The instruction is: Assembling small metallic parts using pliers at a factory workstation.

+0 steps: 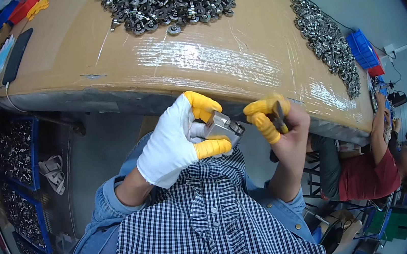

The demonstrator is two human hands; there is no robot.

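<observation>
My left hand [174, 138] wears a white glove with yellow fingertip covers. Its fingers are closed round a small boxy silver metal case [218, 131], which has dark metal parts at its right end. Just to the right, my right hand [286, 129] is raised with its fingers bent; yellow covers sit on the fingertips and the palm is bare. A slim dark tool with a yellow end [281, 118] lies in its grip, its exact kind unclear. A gap separates the fingertips of this hand from the case. Both hands are in front of the table's near edge, above my lap.
A big pile of small metal parts [171, 0] covers the far side of the film-wrapped table [102, 63]. Another pile [326, 41] lies at right, near a blue basket [362, 49]. Blue crates [28, 201] of parts stand at left. A person in red [369, 174] works at right.
</observation>
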